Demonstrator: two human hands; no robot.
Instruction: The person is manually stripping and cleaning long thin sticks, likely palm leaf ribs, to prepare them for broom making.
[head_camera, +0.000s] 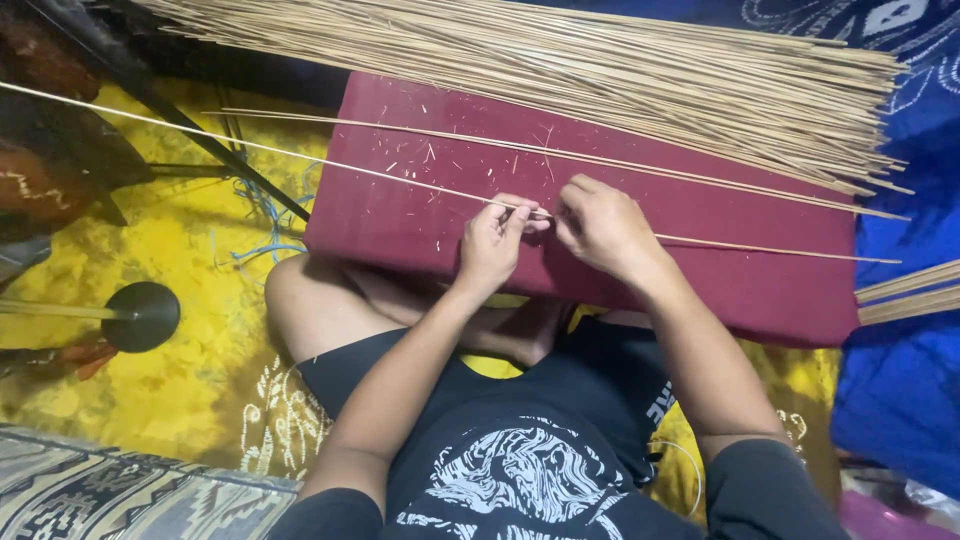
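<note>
left hand (492, 240): mine, over the near-middle of the maroon cushion (400, 215). Fingers closed, thumb and forefinger pinching the long thin stick (300, 158).
right hand (603, 228): mine, just beside the left hand on the same cushion, knuckles up. Fingers curled down onto the same stick; fingertips hidden under the hand, so a full grip I cannot tell.
stick: lies slantwise across the cushion top, passes between both hands. One end runs off the cushion's left edge, well out over the yellow cloth (190, 250); the other runs out past the right hand toward the cushion's right edge.
second stick (560, 155): loose on the cushion, farther from me than the held one, touching neither hand.
stick bundle (600, 75): big pile along the cushion's far edge, overhanging it.
shavings (432, 152): small pale slivers scattered on the cushion top, mostly beyond the hands.
cushion: resting on my crossed legs.
blue cloth (900, 300): right of the cushion.
</note>
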